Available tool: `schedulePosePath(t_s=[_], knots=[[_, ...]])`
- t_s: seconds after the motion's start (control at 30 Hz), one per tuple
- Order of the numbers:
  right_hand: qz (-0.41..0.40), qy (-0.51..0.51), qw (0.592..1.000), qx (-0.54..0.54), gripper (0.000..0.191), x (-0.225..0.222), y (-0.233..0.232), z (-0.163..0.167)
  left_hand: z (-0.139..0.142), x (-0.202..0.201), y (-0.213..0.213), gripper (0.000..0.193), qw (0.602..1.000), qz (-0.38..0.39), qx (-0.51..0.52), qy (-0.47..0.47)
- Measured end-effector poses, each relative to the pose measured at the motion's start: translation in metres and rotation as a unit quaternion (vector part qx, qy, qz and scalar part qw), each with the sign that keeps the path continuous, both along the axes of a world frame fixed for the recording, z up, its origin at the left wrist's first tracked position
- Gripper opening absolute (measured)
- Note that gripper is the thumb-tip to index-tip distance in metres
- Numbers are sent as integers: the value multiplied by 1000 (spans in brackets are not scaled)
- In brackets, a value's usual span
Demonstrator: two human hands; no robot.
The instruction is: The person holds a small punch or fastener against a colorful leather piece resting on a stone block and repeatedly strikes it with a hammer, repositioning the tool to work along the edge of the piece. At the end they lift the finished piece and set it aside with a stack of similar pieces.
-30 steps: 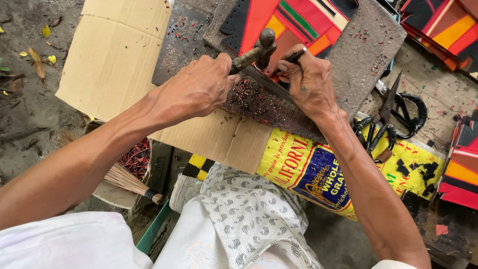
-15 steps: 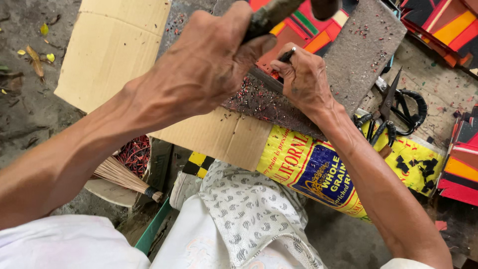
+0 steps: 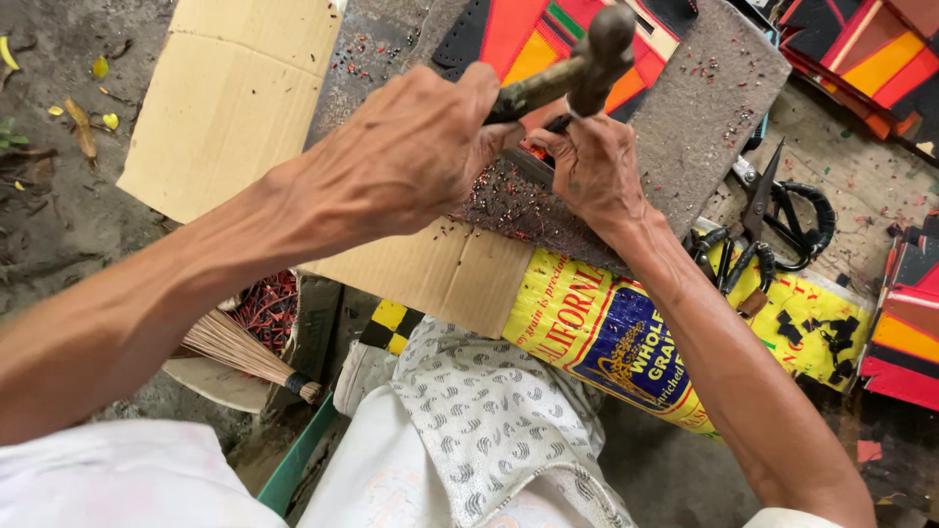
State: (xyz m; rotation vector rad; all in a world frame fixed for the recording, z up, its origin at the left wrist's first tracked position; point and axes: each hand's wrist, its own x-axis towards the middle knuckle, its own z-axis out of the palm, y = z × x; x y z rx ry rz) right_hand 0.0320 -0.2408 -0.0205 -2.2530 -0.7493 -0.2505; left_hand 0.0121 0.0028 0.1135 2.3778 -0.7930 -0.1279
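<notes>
My left hand (image 3: 411, 156) is clamped around one hammer (image 3: 572, 68), its head raised above the grey slab (image 3: 704, 108). My right hand (image 3: 592, 171) pinches one small dark punch (image 3: 558, 124) upright against that slab, fingers closed tight. Two scissors (image 3: 782, 210) lie just right of the slab, one brush (image 3: 245, 352) beside one cardboard sheet (image 3: 235, 98).

Left hand (image 3: 411, 161) raised, grip closed, right hand (image 3: 592, 171) apparently pinching, low
</notes>
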Motion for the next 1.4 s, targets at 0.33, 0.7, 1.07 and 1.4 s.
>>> schedulePosePath(t_s=[0.33, 0.7, 1.07, 1.4], knots=[[-19, -2, 999, -36, 14, 2, 2, 2, 3, 0, -1, 29, 998, 22, 18, 55], [-13, -14, 1000, -3, 15, -1, 2, -8, 14, 2, -6, 33, 994, 19, 40, 103], [-179, 181, 942, 218, 32, -3, -8, -21, -75, 3, 19, 36, 978, 101, 51, 177], [259, 255, 910, -199, 36, -132, 44, 39, -86, 6, 28, 32, 962, 139, 36, 230]])
